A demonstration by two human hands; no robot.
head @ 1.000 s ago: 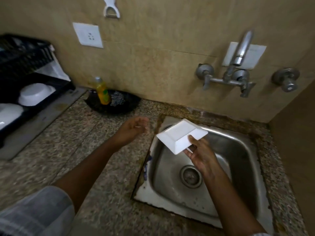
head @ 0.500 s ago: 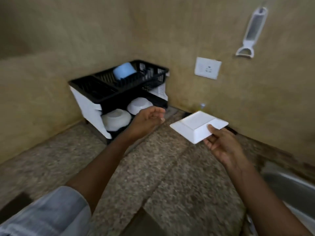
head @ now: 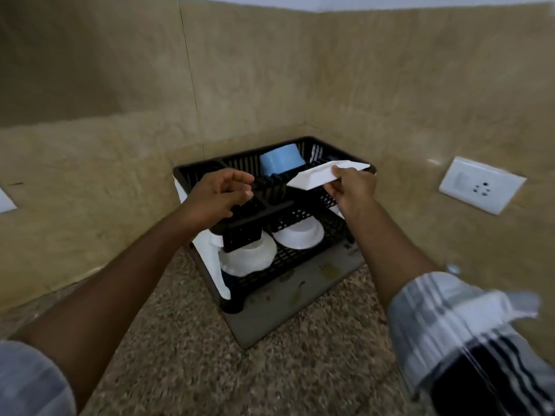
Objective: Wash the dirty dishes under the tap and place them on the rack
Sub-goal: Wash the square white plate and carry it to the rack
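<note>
A black two-tier dish rack (head: 196,172) stands in the corner of the counter. My right hand (head: 353,187) grips a white square dish (head: 315,177) by its near edge and holds it tilted over the right side of the rack's upper tier. A blue cup (head: 280,160) lies upside down in the upper tier behind the dish. Two white bowls (head: 249,258) (head: 300,234) sit upside down on the lower tier. My left hand (head: 217,195) hovers over the left front of the upper tier, fingers curled and apart, holding nothing.
The rack rests on a grey drip tray (head: 288,304) on the speckled granite counter (head: 210,370). Tan tiled walls close the corner behind it. A white wall socket (head: 482,184) is on the right wall. The sink is out of view.
The view has swung left from the sink to the rack. My right hand has carried the white dish from above the sink to over the rack's upper tier; my left hand moved along with it.
</note>
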